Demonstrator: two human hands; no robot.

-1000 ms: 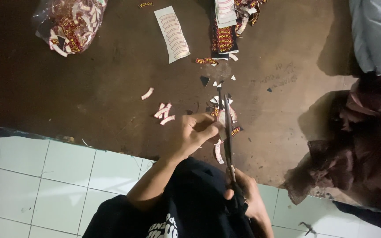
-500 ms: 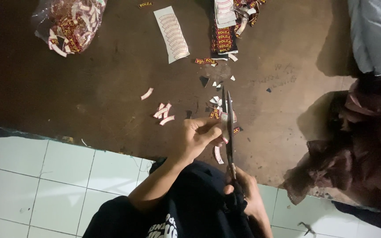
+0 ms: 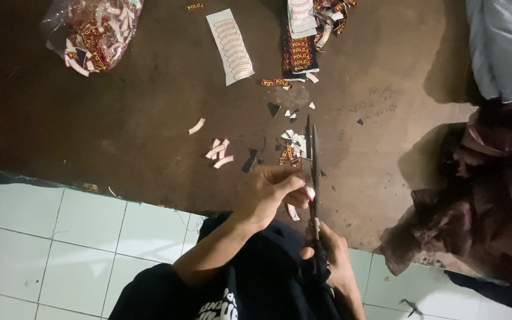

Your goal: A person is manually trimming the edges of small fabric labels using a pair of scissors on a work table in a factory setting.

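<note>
My right hand (image 3: pixel 333 261) grips the handles of a long pair of scissors (image 3: pixel 313 169), whose blades point away from me and are almost closed. My left hand (image 3: pixel 274 192) pinches a small curved label piece (image 3: pixel 309 193) against the blades. Beyond the blade tips lie several cut curved strips (image 3: pixel 220 151) and small scraps (image 3: pixel 291 145) on the dark brown surface (image 3: pixel 120 118). A white sheet of curved labels (image 3: pixel 232 44) lies further away, with a stack of dark red-and-yellow label sheets (image 3: pixel 300 44) to its right.
A clear plastic bag of cut labels (image 3: pixel 93 32) sits at the far left. Crumpled dark maroon cloth (image 3: pixel 475 195) is piled at the right, with light blue fabric (image 3: pixel 505 41) above it. White floor tiles (image 3: pixel 60 237) run along the near side.
The scissors and both hands have shifted slightly; my left hand has drawn closer to the blades with the small piece. The blades look more closed than before.
</note>
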